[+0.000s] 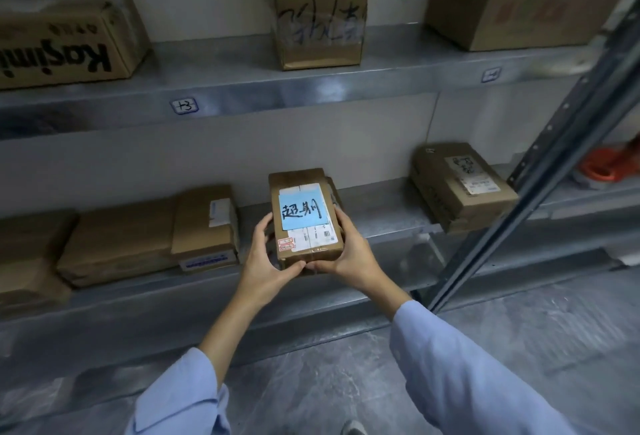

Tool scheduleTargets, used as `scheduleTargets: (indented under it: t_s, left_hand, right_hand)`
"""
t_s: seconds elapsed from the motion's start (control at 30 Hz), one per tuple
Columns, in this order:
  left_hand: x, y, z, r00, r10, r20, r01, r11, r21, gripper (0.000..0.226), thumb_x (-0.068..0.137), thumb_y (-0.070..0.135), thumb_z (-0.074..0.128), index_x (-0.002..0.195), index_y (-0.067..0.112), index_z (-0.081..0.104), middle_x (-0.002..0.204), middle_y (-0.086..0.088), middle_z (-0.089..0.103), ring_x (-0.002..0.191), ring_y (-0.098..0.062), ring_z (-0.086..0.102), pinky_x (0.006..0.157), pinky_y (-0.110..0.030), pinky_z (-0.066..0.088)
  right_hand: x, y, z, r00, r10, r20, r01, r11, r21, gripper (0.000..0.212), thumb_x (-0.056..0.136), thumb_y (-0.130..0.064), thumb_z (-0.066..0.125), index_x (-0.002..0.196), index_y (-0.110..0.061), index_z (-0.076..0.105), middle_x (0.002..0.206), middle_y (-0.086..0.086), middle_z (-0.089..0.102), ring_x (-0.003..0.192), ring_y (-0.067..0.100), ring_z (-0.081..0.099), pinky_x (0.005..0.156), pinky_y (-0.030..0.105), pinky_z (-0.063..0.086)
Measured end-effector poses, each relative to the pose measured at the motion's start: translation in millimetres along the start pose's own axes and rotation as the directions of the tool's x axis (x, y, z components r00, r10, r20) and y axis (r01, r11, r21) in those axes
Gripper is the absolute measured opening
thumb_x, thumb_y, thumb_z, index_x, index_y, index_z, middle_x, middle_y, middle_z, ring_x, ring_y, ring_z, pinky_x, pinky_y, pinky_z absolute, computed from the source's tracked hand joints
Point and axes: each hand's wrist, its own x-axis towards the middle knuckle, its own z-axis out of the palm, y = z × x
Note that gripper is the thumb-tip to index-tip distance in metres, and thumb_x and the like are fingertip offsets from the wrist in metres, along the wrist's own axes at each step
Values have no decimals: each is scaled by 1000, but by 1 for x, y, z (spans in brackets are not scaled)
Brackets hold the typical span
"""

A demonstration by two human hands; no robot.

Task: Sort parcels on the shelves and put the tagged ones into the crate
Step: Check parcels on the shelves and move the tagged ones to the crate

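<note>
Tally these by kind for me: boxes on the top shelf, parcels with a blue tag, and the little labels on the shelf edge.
Top-shelf boxes: 3
Blue-tagged parcel: 1
Shelf-edge labels: 2
Total: 6

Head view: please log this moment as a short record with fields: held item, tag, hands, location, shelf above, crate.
held item: brown parcel
tag: blue note with handwritten characters, on its top face
hands: left hand and right hand grip its two sides
location: at the front of the lower shelf; resting or lifted, unclear
shelf above: upper shelf carries a scrawled-on cardboard box
crate: not in view
</note>
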Motion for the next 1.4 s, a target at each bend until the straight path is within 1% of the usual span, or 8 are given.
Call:
scheduleTargets:
  t_s: [0.17, 0.33, 0.43, 0.53, 0.67, 0.8, 1.17, 1.4]
  left_hand:
    - [-15, 8, 16, 976, 130, 175, -139, 989, 42, 104, 70, 10, 86, 151, 30, 23, 151, 4, 38, 135, -9, 37, 108, -43, 43]
    - [-41, 18, 44, 893, 229, 388, -249, 969, 0, 103, 70, 13, 86, 148, 38, 24, 152, 5, 38, 136, -10, 38, 104, -34, 44]
    - [-59, 25, 69, 815, 266, 514, -284, 958, -45, 99, 70, 15, 86, 144, 41, 25, 151, 3, 38, 135, -9, 37, 105, -35, 41]
    - [-83, 35, 104, 713, 302, 633, -313, 945, -98, 101, 71, 13, 86, 151, 26, 26, 150, 0, 41, 138, -15, 39, 110, -45, 40]
    - [-126, 47, 150, 544, 354, 761, -338, 922, -188, 99, 70, 16, 86, 149, 27, 30, 144, 6, 46, 126, 3, 47, 96, -17, 47]
    - [-173, 58, 194, 358, 359, 862, -341, 910, -237, 100, 64, 32, 83, 148, 30, 30, 144, 6, 47, 132, -16, 47, 105, -48, 45]
    - [-327, 77, 293, -94, 379, 921, -430, 819, -381, 97, 74, 24, 84, 151, 28, 25, 149, 11, 39, 132, -6, 43, 106, -34, 42]
    - [-438, 81, 338, -282, 343, 896, -486, 754, -442, 94, 75, 41, 81, 151, 33, 25, 147, 19, 37, 131, -3, 42, 100, -26, 41]
  right_hand:
    - [-56, -3, -6, 982, 14, -188, -18, 1000, -16, 102, 67, -24, 91, 146, -39, 27, 135, -22, 53, 127, -4, 50, 95, 25, 52]
    - [-127, 8, -12, 918, 74, -390, -92, 995, -28, 112, 65, -30, 90, 136, -67, 11, 125, -46, 47, 123, -17, 45, 92, 11, 46]
    - [-171, 11, -18, 859, 114, -498, -151, 988, -35, 110, 64, -40, 89, 137, -67, 11, 130, -39, 49, 129, -5, 47, 102, 31, 48]
    - [-221, 21, -29, 769, 152, -621, -198, 980, -5, 105, 62, -39, 89, 138, -60, 20, 132, -29, 53, 127, -3, 50, 101, 36, 51]
    - [-294, 36, -39, 611, 222, -760, -283, 958, 52, 104, 60, -34, 92, 131, -66, 23, 121, -41, 54, 113, -17, 52, 83, 7, 45]
    - [-361, 47, -44, 450, 305, -840, -339, 928, 155, 105, 57, -41, 92, 138, -55, 26, 122, -36, 56, 115, -6, 56, 92, 28, 54]
    - [-544, 77, -29, 76, 404, -911, -371, 860, 350, 102, 60, -47, 86, 138, -61, 22, 128, -31, 57, 119, -3, 56, 96, 39, 53]
    - [-663, 103, -10, -103, 473, -875, -341, 810, 478, 109, 65, -38, 85, 136, -71, 9, 125, -46, 49, 118, -21, 46, 87, 8, 44]
